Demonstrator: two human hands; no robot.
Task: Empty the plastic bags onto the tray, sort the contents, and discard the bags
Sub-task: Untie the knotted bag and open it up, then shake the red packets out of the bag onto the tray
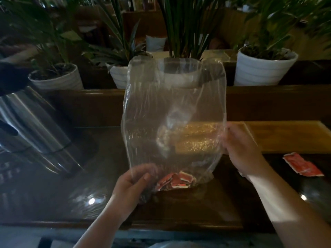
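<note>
Above the dark table (pixel 179 208), at the centre of the view, a clear plastic bag (pixel 172 113) is hanging upside down, its closed end billowing toward twelve o'clock and its mouth opening downward at about six. Red packets (pixel 176 180) are lying in a small heap right under that mouth, seemingly on the table top rather than on the tray, though the film blurs the exact spot. The left hand (pixel 132 183), at seven o'clock of the bag, is pinching the lower corner of the film between thumb and curled fingers; the right hand (pixel 240 149), at four o'clock, is gripping the bag's side edge, fingers wrapped round the plastic. Holding two separated points is likely keeping the mouth spread wide so the contents can drop free, and the raised bottom is letting gravity clear it. The bag is looking nearly empty, so the tipping step is probably close to finished. Behind the bag, toward two o'clock, a wooden tray (pixel 286 135) is lying flat on the table, partly seen through the plastic. More red packets (pixel 302 164) are sitting at three o'clock, well apart from the heap. Steel canisters (pixel 32 126) are leaning at nine o'clock, and white plant pots (pixel 265 67) are lining the ledge from ten to one o'clock.
</note>
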